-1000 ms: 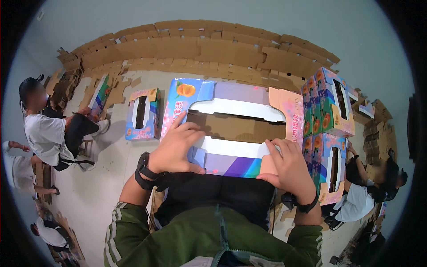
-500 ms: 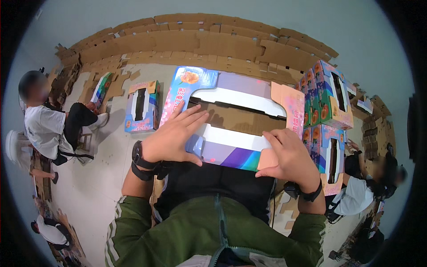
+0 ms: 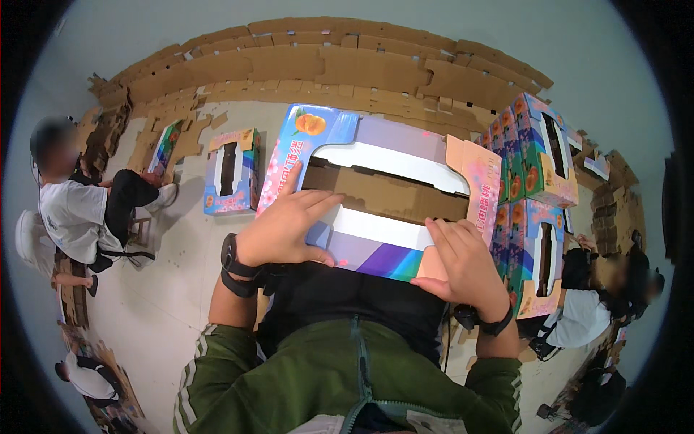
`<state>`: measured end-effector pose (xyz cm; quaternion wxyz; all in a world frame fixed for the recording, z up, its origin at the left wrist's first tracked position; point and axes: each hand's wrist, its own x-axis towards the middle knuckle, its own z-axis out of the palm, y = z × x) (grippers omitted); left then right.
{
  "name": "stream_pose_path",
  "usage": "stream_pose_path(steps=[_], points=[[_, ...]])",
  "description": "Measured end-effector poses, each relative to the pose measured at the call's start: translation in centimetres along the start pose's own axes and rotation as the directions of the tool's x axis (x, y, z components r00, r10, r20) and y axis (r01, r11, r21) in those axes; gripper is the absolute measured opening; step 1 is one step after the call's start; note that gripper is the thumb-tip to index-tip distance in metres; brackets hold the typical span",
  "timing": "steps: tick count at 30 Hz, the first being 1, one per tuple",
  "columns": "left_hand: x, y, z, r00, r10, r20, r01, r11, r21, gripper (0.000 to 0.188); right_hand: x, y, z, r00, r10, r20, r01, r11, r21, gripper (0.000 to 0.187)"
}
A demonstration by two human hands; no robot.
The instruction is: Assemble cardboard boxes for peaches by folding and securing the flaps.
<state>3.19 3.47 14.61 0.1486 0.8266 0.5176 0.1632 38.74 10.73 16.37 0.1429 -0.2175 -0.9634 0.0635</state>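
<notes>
At the bottom of the frame is the person's green jacket [image 3: 347,383], with both forearms rising from it toward the centre. The left hand [image 3: 289,228] lies flat on the near edge of a colourful printed carton [image 3: 383,155], fingers [image 3: 307,199] spread apart and pressing down, gripping nothing. The right hand [image 3: 463,264] presses the carton's lower right corner, fingers together and laid flat on the flap. The carton sits mid-frame, tilted, its window cut-out showing brown cardboard inside. Further off, a folded box [image 3: 233,172] lies on the floor left of centre, and stacked finished boxes [image 3: 538,163] stand to the right. A wall of flat brown cardboard [image 3: 325,61] curves across the top. A seated person [image 3: 76,210] is at the left edge.
</notes>
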Motion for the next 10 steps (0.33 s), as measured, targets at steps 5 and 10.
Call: stream_pose_path(steps=[5, 10], points=[[-0.2, 1.1, 0.4, 0.999, -0.001, -0.032, 0.003, 0.998, 0.064, 0.109, -0.3, 0.1, 0.1, 0.999, 0.016, -0.031, -0.015, 1.0, 0.026, 0.093], [1.8, 5.0, 1.9, 0.999, -0.011, -0.042, 0.014, 0.997, 0.071, 0.108, -0.2, 1.3, -1.2, 1.0, -0.005, 0.014, 0.002, 0.978, 0.207, 0.09]])
